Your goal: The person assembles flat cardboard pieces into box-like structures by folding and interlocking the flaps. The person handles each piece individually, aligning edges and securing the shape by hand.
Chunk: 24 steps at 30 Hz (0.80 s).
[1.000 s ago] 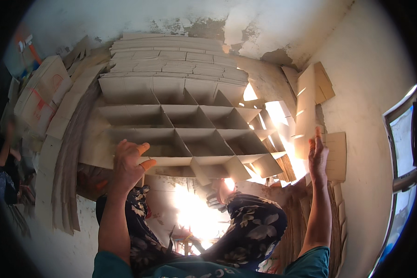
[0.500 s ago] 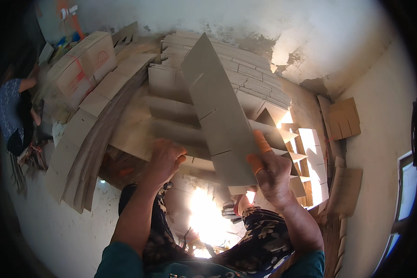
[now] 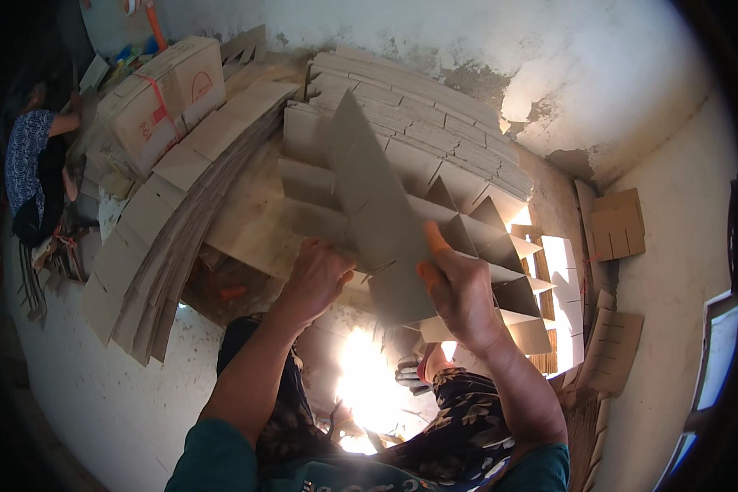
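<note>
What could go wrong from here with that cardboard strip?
The slotted strip might bend, since the right hand holds it toward its near end. Its slots could snag on the divider grid below, or its edge might scrape the left hand close by.

Slotted grey-brown cardboard strip tilted, slanting across cardboard divider grid; grid's cells open upward.

- Shirt: teal, short sleeves, pale lettering across front.
- Trousers: dark ground, pale floral print, loose cut.
- Right grip: orange coverings on two digits, otherwise bare.
- Left grip: orange covering partly visible.
- Forearms: uncovered below sleeves.
</note>
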Tool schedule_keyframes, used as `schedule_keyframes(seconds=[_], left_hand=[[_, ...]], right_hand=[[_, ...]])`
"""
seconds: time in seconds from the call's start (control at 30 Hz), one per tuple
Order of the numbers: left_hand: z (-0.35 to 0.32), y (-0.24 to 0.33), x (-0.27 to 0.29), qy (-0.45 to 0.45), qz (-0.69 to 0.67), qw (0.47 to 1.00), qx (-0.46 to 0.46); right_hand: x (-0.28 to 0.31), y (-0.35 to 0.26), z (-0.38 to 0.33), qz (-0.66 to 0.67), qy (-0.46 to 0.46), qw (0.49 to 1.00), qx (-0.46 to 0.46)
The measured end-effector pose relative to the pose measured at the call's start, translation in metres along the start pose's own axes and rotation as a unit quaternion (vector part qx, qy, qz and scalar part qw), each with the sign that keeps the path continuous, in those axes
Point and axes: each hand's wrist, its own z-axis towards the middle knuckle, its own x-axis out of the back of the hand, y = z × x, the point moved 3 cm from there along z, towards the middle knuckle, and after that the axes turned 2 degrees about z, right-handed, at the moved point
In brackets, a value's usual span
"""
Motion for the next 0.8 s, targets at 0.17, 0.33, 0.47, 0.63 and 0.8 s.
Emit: schedule_keyframes(seconds=[0.17, 0.33, 0.47, 0.63, 0.8], left_hand=[[0.0, 0.001, 0.002, 0.026, -0.018, 0.999, -0.007], [0.003, 0.001, 0.0, 0.004, -0.009, 1.0, 0.0], [0.007, 0.004, 0.002, 0.02, -0.011, 1.0, 0.003], [0.011, 0.008, 0.003, 0.033, -0.023, 0.999, 0.005], [0.007, 0.0, -0.004, 0.043, -0.008, 0.999, 0.0]], right_hand=[[-0.005, -0.004, 0.009, 0.02, -0.037, 0.999, -0.012], [-0.024, 0.014, 0.012, 0.0, -0.041, 0.999, -0.006], [-0.036, 0.018, 0.014, 0.031, -0.049, 0.998, 0.034], [-0.063, 0.032, 0.004, 0.006, -0.117, 0.993, 0.015], [-0.059, 0.016, 0.002, -0.056, -0.131, 0.989, -0.034]])
